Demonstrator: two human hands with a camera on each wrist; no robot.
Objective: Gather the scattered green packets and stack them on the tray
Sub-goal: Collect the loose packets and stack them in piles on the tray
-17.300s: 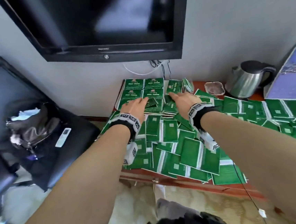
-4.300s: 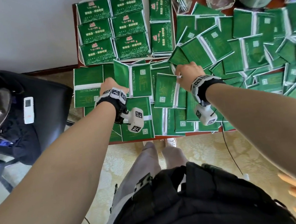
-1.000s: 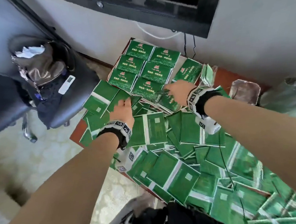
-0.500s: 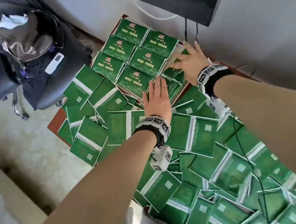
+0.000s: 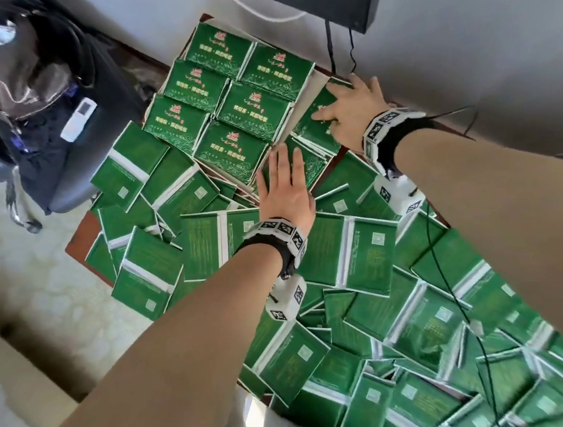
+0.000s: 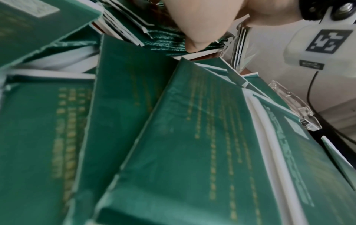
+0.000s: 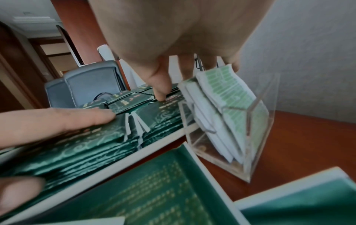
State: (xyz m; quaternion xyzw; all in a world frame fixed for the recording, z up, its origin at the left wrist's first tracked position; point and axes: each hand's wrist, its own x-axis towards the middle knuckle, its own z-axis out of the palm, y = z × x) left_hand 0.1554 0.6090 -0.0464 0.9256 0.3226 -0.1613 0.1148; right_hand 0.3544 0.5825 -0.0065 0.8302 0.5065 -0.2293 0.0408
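Your left hand (image 5: 285,192) and right hand (image 5: 354,111) lie flat, fingers straight, grip unclenched, on glossy rectangular green packets (image 5: 313,131) stacked at upper centre, long axes running toward the upper right, beside the white tray (image 5: 311,88).

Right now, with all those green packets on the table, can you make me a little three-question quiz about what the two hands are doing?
1. True or false: the left hand lies flat with straight fingers on the green packets.
2. Which hand reaches nearer the wall: A) left, B) right?
3. Fill in: beside the right hand stands a clear ____ box holding paper sachets.

Key: 1 true; 2 B; 3 plastic.
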